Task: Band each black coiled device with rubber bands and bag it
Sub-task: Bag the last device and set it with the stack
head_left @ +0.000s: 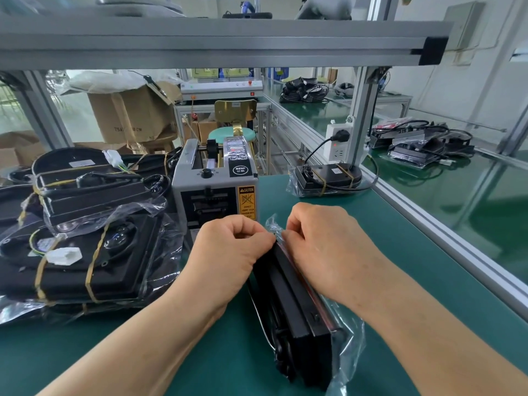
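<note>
A black coiled device point(297, 318) stands on its edge on the green table, inside a clear plastic bag point(347, 341). My left hand point(228, 252) and my right hand point(323, 247) meet at the device's far top end. Both pinch the bag's open mouth there with curled fingers. The bag's crumpled top sticks up between my thumbs. The lower part of the device shows through the plastic near the front of the table.
A grey tape dispenser point(217, 184) stands just behind my hands. To its left lies a stack of bagged, banded devices point(85, 252). Another bagged device point(325, 178) lies at the back right by the aluminium post point(363, 115). The table's metal rail point(445, 232) runs along the right.
</note>
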The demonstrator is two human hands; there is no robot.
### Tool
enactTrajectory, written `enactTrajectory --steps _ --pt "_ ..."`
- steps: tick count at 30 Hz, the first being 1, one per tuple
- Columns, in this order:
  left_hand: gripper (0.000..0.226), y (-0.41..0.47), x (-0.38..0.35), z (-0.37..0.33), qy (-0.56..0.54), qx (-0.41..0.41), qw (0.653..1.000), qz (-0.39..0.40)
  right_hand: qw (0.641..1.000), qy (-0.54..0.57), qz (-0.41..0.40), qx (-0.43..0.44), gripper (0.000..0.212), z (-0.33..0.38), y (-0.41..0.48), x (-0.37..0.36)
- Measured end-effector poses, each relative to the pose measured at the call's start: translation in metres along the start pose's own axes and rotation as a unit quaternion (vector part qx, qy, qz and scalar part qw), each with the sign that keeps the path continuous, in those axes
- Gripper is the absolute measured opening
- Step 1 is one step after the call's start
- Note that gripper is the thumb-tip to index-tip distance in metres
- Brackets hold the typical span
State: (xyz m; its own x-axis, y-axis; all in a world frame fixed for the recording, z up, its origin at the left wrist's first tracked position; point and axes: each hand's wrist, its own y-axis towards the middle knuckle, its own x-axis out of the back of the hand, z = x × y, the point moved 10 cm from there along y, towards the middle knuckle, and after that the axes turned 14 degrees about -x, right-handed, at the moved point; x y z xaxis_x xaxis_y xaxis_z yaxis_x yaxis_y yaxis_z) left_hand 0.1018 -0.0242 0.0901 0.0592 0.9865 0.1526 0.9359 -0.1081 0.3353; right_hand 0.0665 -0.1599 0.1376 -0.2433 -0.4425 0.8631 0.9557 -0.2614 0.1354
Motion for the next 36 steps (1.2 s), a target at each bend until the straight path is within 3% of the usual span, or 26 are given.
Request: enactTrajectory --steps 11,26,36 --pt "0.017 0.001 -0.01 0.005 -0.093 0.06 0.994 0.003 1.0 -0.007 -0.006 0.009 0.015 -0.004 0.001 0.002" --pt "0.023 0.003 -0.004 0.002 -0.002 -0.002 1.0 0.008 1.0 -0.02 0.001 0.015 0.013 0.0 -0.001 0.0" --pt "0.018 -0.005 0.0 -0.001 0.077 -0.026 0.996 -0.043 0.999 -0.03 -0.019 0.021 0.01 0.003 -0.002 0.001"
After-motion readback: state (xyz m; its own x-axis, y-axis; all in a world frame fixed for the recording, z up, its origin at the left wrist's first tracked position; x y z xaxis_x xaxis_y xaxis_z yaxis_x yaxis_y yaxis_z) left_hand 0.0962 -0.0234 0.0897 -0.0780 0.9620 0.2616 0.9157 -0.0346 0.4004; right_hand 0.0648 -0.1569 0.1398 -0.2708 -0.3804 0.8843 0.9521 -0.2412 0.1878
